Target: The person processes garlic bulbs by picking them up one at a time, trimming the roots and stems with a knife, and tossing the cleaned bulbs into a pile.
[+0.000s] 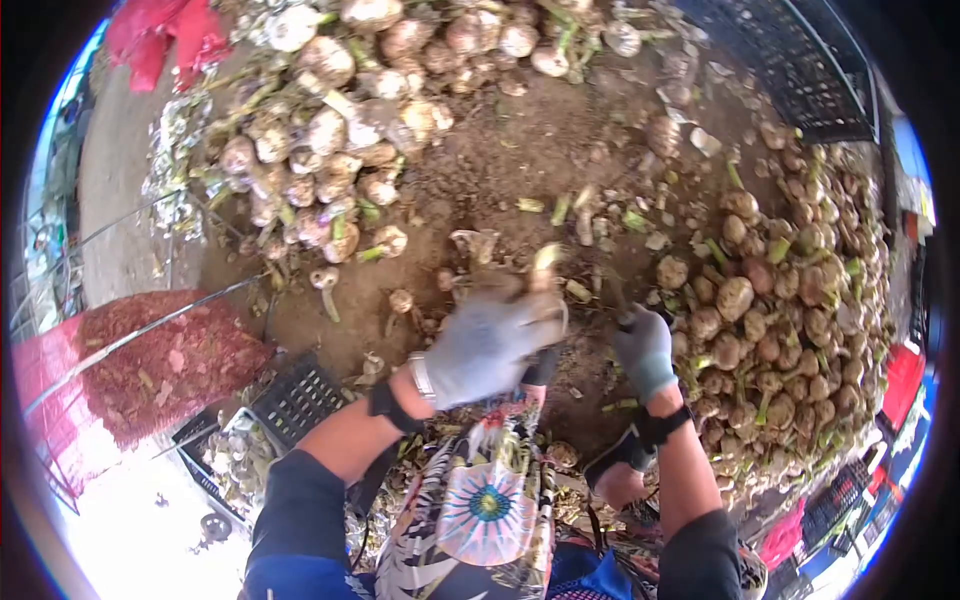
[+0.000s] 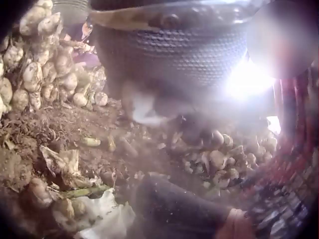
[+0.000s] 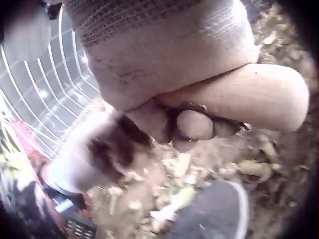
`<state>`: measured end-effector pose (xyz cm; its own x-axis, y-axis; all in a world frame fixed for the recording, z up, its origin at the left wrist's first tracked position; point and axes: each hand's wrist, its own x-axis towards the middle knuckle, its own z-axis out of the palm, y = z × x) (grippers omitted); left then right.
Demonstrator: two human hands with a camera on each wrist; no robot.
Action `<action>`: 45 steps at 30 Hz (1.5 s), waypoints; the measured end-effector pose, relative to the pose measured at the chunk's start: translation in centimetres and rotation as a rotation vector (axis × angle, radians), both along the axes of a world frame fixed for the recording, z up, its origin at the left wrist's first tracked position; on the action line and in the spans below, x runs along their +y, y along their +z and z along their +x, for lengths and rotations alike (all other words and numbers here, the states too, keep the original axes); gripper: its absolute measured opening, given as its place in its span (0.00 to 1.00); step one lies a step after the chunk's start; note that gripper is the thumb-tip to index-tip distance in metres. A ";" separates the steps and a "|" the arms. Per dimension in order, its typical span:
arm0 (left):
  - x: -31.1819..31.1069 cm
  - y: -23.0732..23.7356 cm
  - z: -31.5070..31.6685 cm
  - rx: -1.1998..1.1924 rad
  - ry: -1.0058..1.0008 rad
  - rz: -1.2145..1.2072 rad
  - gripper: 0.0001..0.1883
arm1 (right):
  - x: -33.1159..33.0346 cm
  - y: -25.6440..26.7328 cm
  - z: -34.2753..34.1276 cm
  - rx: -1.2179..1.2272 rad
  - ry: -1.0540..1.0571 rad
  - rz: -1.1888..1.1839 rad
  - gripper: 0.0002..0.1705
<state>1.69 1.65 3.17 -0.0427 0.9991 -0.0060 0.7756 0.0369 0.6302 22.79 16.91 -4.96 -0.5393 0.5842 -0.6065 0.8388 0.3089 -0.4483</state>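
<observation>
In the head view my gloved left hand point(image 1: 485, 345) is at the middle, blurred, holding a garlic bulb with a short cut stem point(image 1: 544, 272) that points away from me. To its right my gloved right hand point(image 1: 644, 352) is curled round a tool. The right wrist view shows that tool's smooth, pale wooden handle point(image 3: 244, 94), its rounded end jutting out from the fist above the curled fingertips point(image 3: 194, 124). The tool's working end is hidden or blurred. In the same view the left hand point(image 3: 84, 154) appears close by on the left.
A heap of garlic with stems point(image 1: 330, 150) lies at the far left, and a larger pile of trimmed bulbs point(image 1: 790, 320) at the right. Black crates point(image 1: 300, 400) stand at the near left and back right. A red mesh sack point(image 1: 160, 360) lies left. Cut stems litter the soil.
</observation>
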 end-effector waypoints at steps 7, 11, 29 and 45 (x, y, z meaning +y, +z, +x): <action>5.3 3.8 1.4 -0.376 0.420 0.087 0.28 | -4.5 -1.1 2.5 0.591 -0.720 -0.689 0.12; -6.3 -6.9 -6.8 0.228 0.928 -0.402 0.48 | -1.6 0.1 2.3 0.396 -0.703 -0.338 0.11; 0.8 -3.4 0.9 -0.786 0.747 -0.149 0.25 | -1.0 4.9 -6.3 0.594 -0.464 -0.231 0.14; -3.1 -4.6 1.6 -1.411 0.611 -0.070 0.42 | -3.6 7.9 -5.9 0.351 0.335 0.202 0.19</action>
